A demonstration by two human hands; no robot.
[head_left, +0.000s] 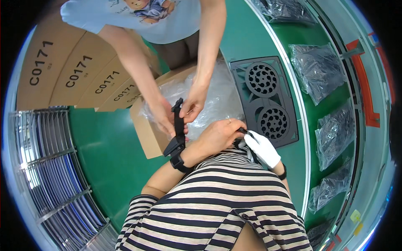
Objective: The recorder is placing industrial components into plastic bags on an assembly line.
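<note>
My bare left hand (220, 134) wears a ring and reaches across in front of my striped top. Its fingers pinch a small dark piece (242, 130), too small to name. Against the same spot rests my right hand (261, 149) in a white glove, its fingers drawn together, with dark material partly hidden below. A black band (178, 163) circles my left wrist, with a black device (173, 146) beside it. From there a black strap (179, 121) runs up between the two hands (192, 104) of another person, who stands opposite and grips it.
An open carton (153, 144) with clear plastic bags (215, 104) lies under the hands. Right of it is a black panel with two round grilles (268, 100). Bagged dark parts (318, 71) line the conveyor; cartons (63, 62) and a rack of panels (63, 171) stand left.
</note>
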